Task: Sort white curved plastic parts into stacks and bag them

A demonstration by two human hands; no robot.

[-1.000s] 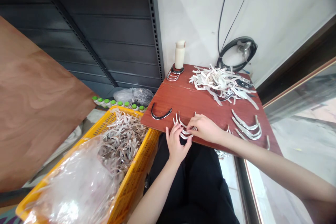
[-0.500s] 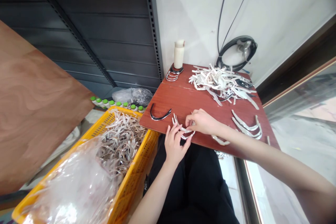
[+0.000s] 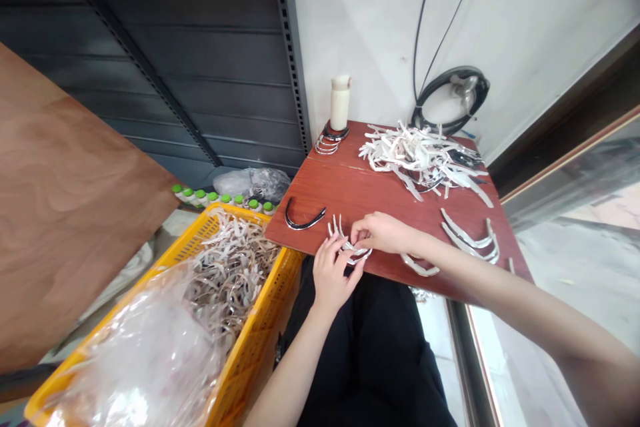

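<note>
At the near edge of a red-brown table (image 3: 360,190), both my hands meet over a small bunch of white curved strips (image 3: 341,232). My left hand (image 3: 331,275) comes up from below the edge with its fingertips on the strips. My right hand (image 3: 381,233) lies on the table with its fingers pinched together on the same bunch. A single white strip (image 3: 419,267) lies by my right wrist. A dark curved band (image 3: 301,219) rests just to the left.
A heap of white strips (image 3: 420,157) covers the far side of the table. Several sorted strips (image 3: 470,238) lie at right. A white bottle (image 3: 339,104) stands at the back. A yellow crate (image 3: 253,340) of strips and plastic sheeting sits at left, with green-capped bottles (image 3: 220,198) behind it.
My right hand has slid a little left along the table edge and pinched onto the bunch. One white strip now lies uncovered by my right wrist. My left hand has hardly moved.
</note>
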